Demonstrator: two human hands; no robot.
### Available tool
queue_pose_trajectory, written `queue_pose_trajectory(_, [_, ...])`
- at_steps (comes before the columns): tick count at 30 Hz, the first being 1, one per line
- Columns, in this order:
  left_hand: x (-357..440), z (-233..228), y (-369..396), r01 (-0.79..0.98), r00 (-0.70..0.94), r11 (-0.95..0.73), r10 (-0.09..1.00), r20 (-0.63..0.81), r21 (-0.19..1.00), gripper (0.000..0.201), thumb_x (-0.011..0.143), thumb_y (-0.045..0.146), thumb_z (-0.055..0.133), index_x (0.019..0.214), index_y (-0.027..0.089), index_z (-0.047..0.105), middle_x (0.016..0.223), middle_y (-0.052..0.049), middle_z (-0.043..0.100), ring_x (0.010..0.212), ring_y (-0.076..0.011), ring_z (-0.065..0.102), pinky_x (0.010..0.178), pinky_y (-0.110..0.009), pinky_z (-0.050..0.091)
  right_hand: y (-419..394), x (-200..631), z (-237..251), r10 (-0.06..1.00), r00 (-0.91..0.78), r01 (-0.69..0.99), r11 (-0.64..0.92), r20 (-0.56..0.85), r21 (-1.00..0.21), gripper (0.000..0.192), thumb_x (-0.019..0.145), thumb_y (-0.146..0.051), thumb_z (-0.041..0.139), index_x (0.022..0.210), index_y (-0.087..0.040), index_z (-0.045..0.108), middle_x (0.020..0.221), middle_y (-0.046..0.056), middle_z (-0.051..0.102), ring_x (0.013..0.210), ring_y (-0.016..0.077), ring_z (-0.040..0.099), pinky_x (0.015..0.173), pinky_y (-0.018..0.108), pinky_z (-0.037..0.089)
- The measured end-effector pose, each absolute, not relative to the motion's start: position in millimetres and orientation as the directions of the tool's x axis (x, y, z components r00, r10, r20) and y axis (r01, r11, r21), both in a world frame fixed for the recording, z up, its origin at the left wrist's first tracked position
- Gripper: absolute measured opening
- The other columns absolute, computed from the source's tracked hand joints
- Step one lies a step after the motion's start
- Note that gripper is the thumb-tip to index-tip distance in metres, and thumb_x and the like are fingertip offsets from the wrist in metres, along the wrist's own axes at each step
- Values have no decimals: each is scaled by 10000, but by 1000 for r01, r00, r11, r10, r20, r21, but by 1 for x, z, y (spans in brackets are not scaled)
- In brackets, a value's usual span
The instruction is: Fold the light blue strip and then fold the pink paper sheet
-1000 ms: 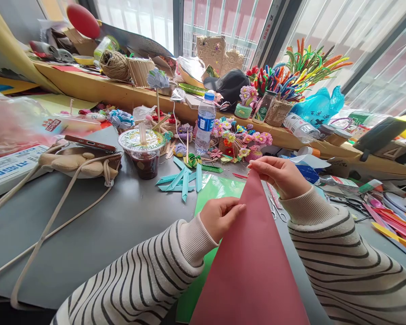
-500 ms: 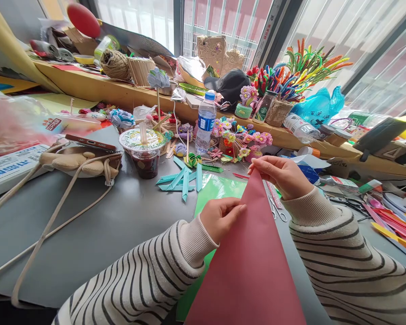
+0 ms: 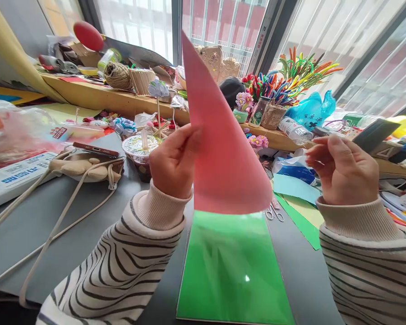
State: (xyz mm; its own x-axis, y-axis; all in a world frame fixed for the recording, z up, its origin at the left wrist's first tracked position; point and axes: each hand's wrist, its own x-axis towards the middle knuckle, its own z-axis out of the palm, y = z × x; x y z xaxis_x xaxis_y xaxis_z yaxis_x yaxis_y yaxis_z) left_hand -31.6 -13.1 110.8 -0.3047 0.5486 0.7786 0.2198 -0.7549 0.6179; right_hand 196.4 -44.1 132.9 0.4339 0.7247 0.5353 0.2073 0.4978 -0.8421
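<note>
In the head view, my left hand (image 3: 176, 160) pinches the left edge of a red sheet of paper (image 3: 219, 149), thumb on the near side. The paper stands upright above the table as a tall pointed shape, its lower edge bowed. To the right, my right hand (image 3: 345, 169) is raised away from the paper, fingers loosely curled and apart, with nothing clearly seen in them. Below the paper lies a glossy green sheet (image 3: 237, 266) on the grey table. Scissors (image 3: 275, 214) lie just beyond its right side, partly hidden by the red paper.
A lidded drink cup (image 3: 140, 155) stands behind my left hand. Left of it are a beige bag (image 3: 84, 169) with long cords and a phone (image 3: 95, 150). Light-blue paper (image 3: 296, 188) and more green paper (image 3: 306, 230) lie to the right. Craft supplies crowd the wooden ledge (image 3: 88, 94).
The red paper has been lifted and turned point-up, uncovering the green sheet. My left hand has risen leftward with it; my right hand has let go of the tip and moved right.
</note>
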Motion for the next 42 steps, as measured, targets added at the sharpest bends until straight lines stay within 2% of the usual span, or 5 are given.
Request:
queue_pose_trajectory(5, [-15, 103, -29, 309, 35, -903, 326, 945, 300, 240, 752, 117, 447, 937, 181, 587, 913, -12, 628, 822, -116, 577, 753, -205, 452, -66, 191, 111, 982, 96, 118, 153, 165, -981, 402, 686, -530, 442, 613, -186, 637, 574, 39, 594, 520, 116, 529, 499, 229, 430])
queue_pose_trajectory(13, [-3, 70, -41, 76, 499, -996, 87, 863, 56, 277, 786, 109, 363, 1002, 107, 538, 1046, -106, 560, 1045, -167, 451, 892, -302, 393, -83, 183, 92, 957, -163, -222, -271, -238, -937, 625, 651, -671, 285, 677, -165, 652, 658, 76, 640, 626, 167, 587, 561, 242, 444])
queue_pose_trajectory(23, [7, 63, -53, 122, 518, -918, -265, 813, -377, 230, 789, 136, 381, 902, 106, 579, 985, -64, 596, 986, -171, 502, 878, -280, 427, -116, 193, 90, 936, -86, -25, -343, -340, -939, 258, 657, -354, 571, 775, -131, 628, 607, 36, 588, 571, 132, 535, 533, 238, 430])
queue_pose_trajectory(29, [8, 56, -52, 214, 460, -872, -307, 833, -440, 171, 677, 155, 554, 835, 165, 617, 830, 11, 584, 833, -114, 529, 831, -275, 454, -116, 194, 82, 962, 22, 90, -274, -274, -957, 264, 617, -387, 595, 546, -132, 585, 491, -3, 497, 485, 92, 466, 474, 205, 393])
queue_pose_trajectory(42, [5, 48, -59, 423, 437, -763, -301, 847, -489, 188, 624, 216, 595, 794, 283, 639, 729, 15, 407, 628, -73, 333, 580, -193, 336, -128, 199, 73, 982, 77, 278, -188, -174, -942, 230, 691, -368, 531, 593, -165, 581, 549, -2, 533, 517, 99, 465, 510, 204, 393])
